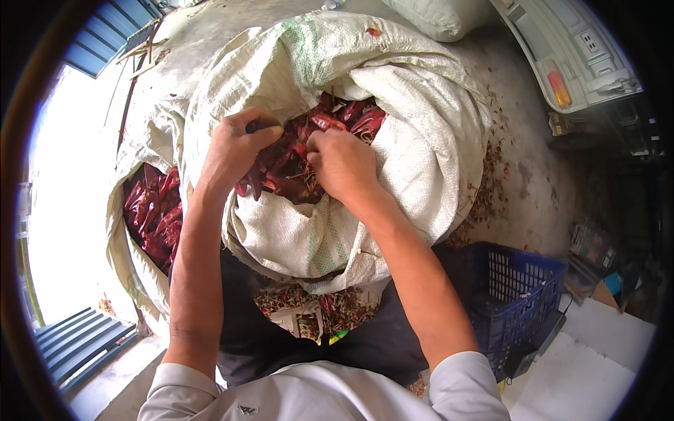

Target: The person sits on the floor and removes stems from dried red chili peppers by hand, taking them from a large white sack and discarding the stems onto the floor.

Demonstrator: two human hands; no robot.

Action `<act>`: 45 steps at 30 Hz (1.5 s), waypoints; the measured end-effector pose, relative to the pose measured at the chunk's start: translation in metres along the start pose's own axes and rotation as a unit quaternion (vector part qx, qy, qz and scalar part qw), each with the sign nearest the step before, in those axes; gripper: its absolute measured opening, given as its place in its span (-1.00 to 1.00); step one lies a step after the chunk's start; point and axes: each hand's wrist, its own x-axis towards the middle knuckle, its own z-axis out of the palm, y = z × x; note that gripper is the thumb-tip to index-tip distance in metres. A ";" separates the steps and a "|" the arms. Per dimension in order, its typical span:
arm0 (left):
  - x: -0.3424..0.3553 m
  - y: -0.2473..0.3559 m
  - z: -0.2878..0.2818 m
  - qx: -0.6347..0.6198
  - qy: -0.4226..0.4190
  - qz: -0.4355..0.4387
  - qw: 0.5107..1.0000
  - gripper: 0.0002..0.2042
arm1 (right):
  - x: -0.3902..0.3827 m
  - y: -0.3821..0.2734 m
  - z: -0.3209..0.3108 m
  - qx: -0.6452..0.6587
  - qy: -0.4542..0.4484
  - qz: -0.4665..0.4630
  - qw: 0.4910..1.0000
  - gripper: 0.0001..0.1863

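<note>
A big white woven sack (432,130) with green stripes stands before me, its rim rolled outward. Dried red chili peppers (284,184) fill its opening, with thin stems among them. Over the left side of the opening, my left hand (242,144) is closed, thumb and fingertips pinched together; what they hold, if anything, is too small to name. My right hand (342,163) is closed too, fingers curled down against the peppers near the middle. Its back hides most of what the fingertips grip. One brighter chili pepper (327,122) lies just above its knuckles.
Another sack (119,231) of red peppers leans at the left. A blue plastic crate (523,274) sits at my right, beside white boards (583,365). Stems and pepper bits (344,312) litter the floor between my legs. A vehicle's rear (569,56) shows at upper right.
</note>
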 end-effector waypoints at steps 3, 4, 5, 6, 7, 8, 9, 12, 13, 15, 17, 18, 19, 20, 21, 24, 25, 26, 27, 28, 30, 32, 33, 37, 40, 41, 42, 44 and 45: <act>0.002 -0.009 0.002 0.066 0.007 0.050 0.997 -0.76 | 0.005 -0.001 -0.009 0.137 0.089 0.024 0.986 -0.85; 0.003 -0.011 0.004 0.058 0.001 0.057 0.997 -0.76 | 0.005 -0.003 -0.014 0.196 0.113 0.041 0.973 -0.84; 0.003 -0.011 0.006 0.050 -0.005 0.063 0.997 -0.75 | 0.003 -0.006 -0.019 0.310 0.086 0.115 0.940 -0.82; 0.002 -0.011 0.008 0.042 -0.011 0.070 0.997 -0.74 | 0.003 -0.006 -0.019 0.362 0.077 0.139 0.919 -0.84; 0.002 -0.009 0.008 0.001 -0.032 0.036 0.999 -0.71 | 0.003 -0.007 -0.018 0.416 0.068 0.161 0.893 -0.85; 0.002 -0.007 0.009 -0.023 -0.039 0.031 0.998 -0.71 | 0.004 -0.009 -0.018 0.467 0.058 0.183 0.863 -0.86; 0.001 -0.007 0.010 -0.048 -0.046 0.027 0.997 -0.70 | 0.003 -0.009 -0.020 0.446 0.044 0.166 0.878 -0.87; 0.000 -0.010 0.018 -0.098 -0.059 0.058 0.992 -0.72 | 0.003 -0.015 -0.016 0.390 0.055 0.110 0.913 -0.83; 0.002 -0.011 0.023 -0.108 -0.055 0.073 0.990 -0.74 | 0.003 -0.015 -0.021 0.360 0.030 0.121 0.925 -0.78; 0.001 -0.009 0.018 -0.152 -0.071 0.002 0.986 -0.84 | 0.006 -0.005 -0.009 0.401 0.034 0.093 0.911 -0.75; 0.000 0.002 0.013 -0.163 -0.015 -0.013 0.986 -0.88 | 0.012 0.003 -0.005 0.300 0.057 0.053 0.951 -0.75; 0.000 0.006 0.010 -0.169 0.013 -0.020 0.985 -0.89 | 0.015 0.009 -0.007 0.173 0.077 0.025 0.982 -0.75; -0.002 0.009 0.005 -0.168 0.026 -0.026 0.985 -0.88 | 0.017 0.009 -0.008 0.044 0.095 -0.007 0.994 -0.76; -0.002 0.007 0.003 -0.180 0.035 -0.007 0.983 -0.86 | 0.017 0.007 -0.006 -0.007 0.076 0.001 0.997 -0.78; -0.002 0.003 0.002 -0.191 0.045 0.011 0.980 -0.85 | 0.017 0.005 -0.004 -0.059 0.058 0.008 0.997 -0.81; -0.001 0.006 0.004 -0.200 0.056 0.031 0.978 -0.84 | 0.022 0.013 0.010 -0.174 0.014 0.015 0.985 -0.80; -0.001 0.005 0.003 -0.185 0.058 0.023 0.981 -0.86 | 0.025 0.014 0.010 -0.174 -0.009 0.001 0.985 -0.77; -0.001 0.004 0.002 -0.170 0.059 0.015 0.984 -0.89 | 0.026 0.015 0.010 -0.174 -0.032 -0.013 0.984 -0.74; -0.001 0.003 0.000 -0.146 0.053 0.004 0.988 -0.90 | 0.027 0.016 0.010 -0.175 -0.060 -0.003 0.983 -0.77; -0.002 0.004 -0.002 -0.122 0.046 -0.007 0.991 -0.90 | 0.026 0.016 0.012 -0.177 -0.016 -0.006 0.984 -0.80; -0.003 0.010 -0.004 -0.093 0.039 -0.019 0.995 -0.88 | 0.020 0.016 0.016 -0.180 0.072 -0.012 0.981 -0.84; -0.006 0.017 -0.003 -0.083 0.040 -0.022 0.996 -0.85 | 0.022 0.016 0.017 -0.210 0.059 0.027 0.976 -0.86; -0.005 0.015 -0.002 -0.081 0.043 -0.018 0.996 -0.85 | 0.023 0.018 0.017 -0.216 0.046 0.033 0.975 -0.87; 0.003 -0.001 0.004 -0.090 0.067 0.039 0.993 -0.85 | 0.025 0.024 0.014 -0.201 -0.021 0.024 0.979 -0.88; 0.002 0.000 -0.001 -0.053 0.050 0.018 0.997 -0.81 | 0.021 0.014 0.006 -0.139 -0.011 0.037 0.990 -0.89; 0.000 0.003 -0.002 -0.031 0.035 -0.005 0.999 -0.79 | 0.020 0.010 0.002 -0.089 0.018 0.048 0.995 -0.85; 0.001 0.004 -0.001 -0.019 0.024 -0.005 1.000 -0.78 | 0.018 0.006 -0.004 -0.002 0.030 0.067 0.997 -0.82; 0.001 0.005 0.000 0.005 0.006 -0.005 1.000 -0.75 | 0.015 -0.001 -0.014 0.172 0.053 0.099 0.979 -0.74; 0.001 0.005 0.002 0.012 0.009 0.020 1.000 -0.72 | 0.013 0.004 -0.011 0.237 0.074 0.102 0.963 -0.67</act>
